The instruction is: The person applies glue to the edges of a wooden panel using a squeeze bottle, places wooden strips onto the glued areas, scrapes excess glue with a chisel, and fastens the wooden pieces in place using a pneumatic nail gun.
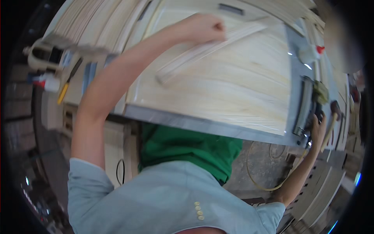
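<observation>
My left hand (206,29) is closed around a long pale wooden strip (187,57), which lies slantwise over a wide wooden panel (218,85). Motion blurs the strip and the hand a little. At the right edge of the bench, my right hand (318,126) has its fingers wrapped round the dark handle of a nail gun (306,103). The gun lies beside the panel, and a yellowish hose runs down near my right forearm.
Wooden boards (93,23) lie at the upper left, near a yellow-handled tool (65,87) and a red-and-white bottle (48,82). A white bottle with a red cap (309,54) and a hammer (335,107) are at the right. The bench's grey front edge (175,123) is close to my body.
</observation>
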`<action>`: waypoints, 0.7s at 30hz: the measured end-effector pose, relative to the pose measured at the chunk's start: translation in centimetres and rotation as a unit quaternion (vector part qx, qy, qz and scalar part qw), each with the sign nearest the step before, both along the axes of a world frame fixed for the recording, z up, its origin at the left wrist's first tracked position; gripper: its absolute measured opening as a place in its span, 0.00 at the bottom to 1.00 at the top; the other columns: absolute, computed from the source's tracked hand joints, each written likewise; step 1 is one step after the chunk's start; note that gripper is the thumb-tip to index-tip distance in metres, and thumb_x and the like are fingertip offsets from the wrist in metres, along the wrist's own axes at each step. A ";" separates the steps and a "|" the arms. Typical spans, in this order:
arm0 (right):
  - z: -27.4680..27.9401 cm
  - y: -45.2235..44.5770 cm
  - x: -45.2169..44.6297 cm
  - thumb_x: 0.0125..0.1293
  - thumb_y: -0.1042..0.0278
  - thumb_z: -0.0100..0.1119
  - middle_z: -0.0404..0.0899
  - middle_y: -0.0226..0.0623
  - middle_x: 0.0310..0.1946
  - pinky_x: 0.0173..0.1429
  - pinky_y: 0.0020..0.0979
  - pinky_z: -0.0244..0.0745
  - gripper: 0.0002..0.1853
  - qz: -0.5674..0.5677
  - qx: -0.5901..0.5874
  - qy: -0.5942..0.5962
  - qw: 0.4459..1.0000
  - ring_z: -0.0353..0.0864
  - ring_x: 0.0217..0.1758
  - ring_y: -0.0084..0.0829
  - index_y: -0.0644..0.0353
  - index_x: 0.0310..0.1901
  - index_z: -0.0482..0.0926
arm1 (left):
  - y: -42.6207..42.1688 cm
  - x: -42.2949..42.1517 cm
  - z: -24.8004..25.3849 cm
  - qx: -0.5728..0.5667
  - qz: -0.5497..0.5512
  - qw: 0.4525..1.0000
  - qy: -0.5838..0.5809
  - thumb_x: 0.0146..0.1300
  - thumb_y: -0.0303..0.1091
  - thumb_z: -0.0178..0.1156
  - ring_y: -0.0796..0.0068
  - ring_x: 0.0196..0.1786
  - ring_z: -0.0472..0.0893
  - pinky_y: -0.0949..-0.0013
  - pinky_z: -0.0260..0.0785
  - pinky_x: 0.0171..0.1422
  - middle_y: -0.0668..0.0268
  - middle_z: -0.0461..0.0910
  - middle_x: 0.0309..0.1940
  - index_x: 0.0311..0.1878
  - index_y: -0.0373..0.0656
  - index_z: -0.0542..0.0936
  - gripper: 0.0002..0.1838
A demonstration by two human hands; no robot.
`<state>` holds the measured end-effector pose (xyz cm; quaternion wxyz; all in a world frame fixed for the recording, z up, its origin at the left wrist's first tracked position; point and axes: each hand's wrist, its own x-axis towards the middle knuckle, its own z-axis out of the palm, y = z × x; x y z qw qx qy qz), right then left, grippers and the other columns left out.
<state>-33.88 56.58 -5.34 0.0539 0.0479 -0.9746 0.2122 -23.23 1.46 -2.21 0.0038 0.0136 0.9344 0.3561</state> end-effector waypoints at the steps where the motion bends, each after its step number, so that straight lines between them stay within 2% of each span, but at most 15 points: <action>1: -0.7 0.9 -0.5 0.71 0.62 0.55 0.77 0.53 0.54 0.61 0.36 0.69 0.25 0.019 -0.040 -0.019 0.999 0.78 0.57 0.40 0.64 0.66 0.68 | 0.4 -1.3 0.5 -0.059 -0.031 0.998 0.011 0.56 0.45 0.65 0.71 0.33 0.80 0.65 0.72 0.39 0.63 0.83 0.30 0.39 0.39 0.82 0.17; 2: -1.7 2.5 -1.6 0.71 0.63 0.54 0.78 0.53 0.53 0.60 0.36 0.69 0.25 0.023 -0.035 -0.009 0.999 0.78 0.56 0.40 0.65 0.66 0.67 | 0.7 -2.2 0.5 -0.086 -0.038 0.995 0.027 0.54 0.47 0.66 0.68 0.35 0.81 0.64 0.71 0.39 0.60 0.83 0.30 0.39 0.37 0.81 0.20; 4: -1.5 2.1 -1.3 0.71 0.64 0.53 0.78 0.54 0.53 0.59 0.37 0.69 0.26 0.022 0.010 0.012 1.000 0.78 0.55 0.43 0.66 0.67 0.66 | 1.8 -3.9 0.7 -0.167 -0.059 0.984 -0.012 0.52 0.48 0.67 0.61 0.37 0.81 0.61 0.71 0.40 0.57 0.82 0.30 0.38 0.36 0.81 0.22; 7: -1.8 1.6 -1.0 0.72 0.63 0.51 0.78 0.56 0.54 0.59 0.40 0.69 0.26 0.028 0.036 0.054 0.998 0.78 0.55 0.50 0.66 0.67 0.65 | 3.7 -4.7 -0.2 -0.211 -0.031 0.977 0.005 0.50 0.47 0.67 0.52 0.39 0.81 0.56 0.73 0.45 0.52 0.81 0.32 0.39 0.35 0.80 0.23; 8: -1.6 1.3 -0.8 0.72 0.63 0.51 0.77 0.56 0.55 0.60 0.41 0.68 0.25 0.000 0.055 0.030 0.998 0.77 0.56 0.52 0.65 0.67 0.65 | 3.9 -4.7 -0.7 -0.208 -0.018 0.978 0.022 0.50 0.46 0.67 0.50 0.42 0.81 0.55 0.74 0.47 0.51 0.82 0.35 0.39 0.35 0.81 0.23; 10: -1.3 0.2 0.1 0.72 0.62 0.50 0.75 0.57 0.58 0.62 0.42 0.67 0.25 -0.004 0.099 0.071 0.992 0.74 0.60 0.54 0.64 0.67 0.66 | 4.4 -5.4 -1.6 -0.204 0.008 0.976 0.069 0.50 0.44 0.67 0.47 0.46 0.82 0.52 0.76 0.52 0.48 0.83 0.42 0.41 0.36 0.83 0.22; 12: -2.5 1.3 -0.7 0.72 0.64 0.50 0.73 0.56 0.60 0.65 0.42 0.65 0.25 -0.006 0.043 0.060 0.997 0.72 0.63 0.53 0.65 0.67 0.65 | 4.5 -5.7 -1.3 -0.214 0.034 0.974 0.070 0.51 0.42 0.66 0.48 0.48 0.82 0.52 0.75 0.53 0.48 0.83 0.42 0.44 0.36 0.83 0.21; 16: -2.9 1.4 -0.5 0.73 0.66 0.50 0.71 0.55 0.62 0.68 0.42 0.62 0.25 0.025 0.035 0.098 0.994 0.70 0.65 0.53 0.66 0.68 0.64 | 4.1 -4.0 1.7 -0.164 0.076 0.981 0.076 0.55 0.40 0.60 0.48 0.47 0.80 0.52 0.73 0.50 0.48 0.81 0.39 0.43 0.34 0.78 0.19; 19: -3.1 1.5 -0.7 0.73 0.66 0.50 0.70 0.55 0.63 0.69 0.41 0.61 0.25 0.017 0.056 0.100 0.993 0.68 0.67 0.52 0.65 0.68 0.64 | 0.3 -0.8 4.7 -0.083 0.099 0.990 0.065 0.58 0.41 0.61 0.56 0.48 0.80 0.57 0.73 0.51 0.50 0.81 0.40 0.47 0.34 0.78 0.20; 21: -3.4 2.0 -1.2 0.73 0.66 0.50 0.69 0.55 0.64 0.70 0.41 0.60 0.25 0.003 0.064 0.095 0.993 0.67 0.69 0.51 0.65 0.68 0.65 | -3.2 1.6 6.2 -0.009 0.097 0.993 0.060 0.60 0.44 0.62 0.64 0.47 0.80 0.63 0.72 0.51 0.55 0.81 0.42 0.52 0.36 0.77 0.23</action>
